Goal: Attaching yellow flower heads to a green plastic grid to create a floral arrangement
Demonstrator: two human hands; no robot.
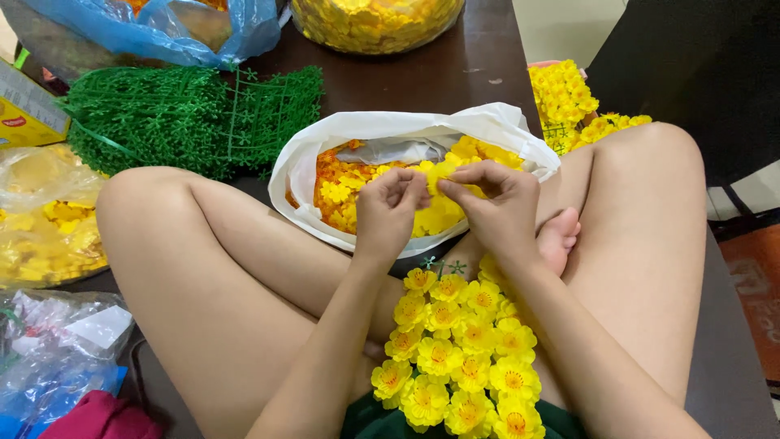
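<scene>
My left hand (pixel 388 213) and my right hand (pixel 494 203) meet over a white plastic bag (pixel 325 138) full of loose yellow and orange artificial flowers (pixel 341 195). Both hands pinch one small yellow flower (pixel 433 177) between their fingertips. A panel of yellow flowers (pixel 455 349) fixed on a green mesh lies across my lap, below the hands. I sit cross-legged with my bare foot (pixel 559 237) under the right wrist.
Green plastic mesh mats (pixel 187 118) lie at the left back. A blue bag (pixel 162 28), a clear tub of yellow flowers (pixel 374 23), a clear bag of yellow petals (pixel 45 219), finished flower panels (pixel 569 102) and crumpled plastic bags (pixel 57 349) surround me.
</scene>
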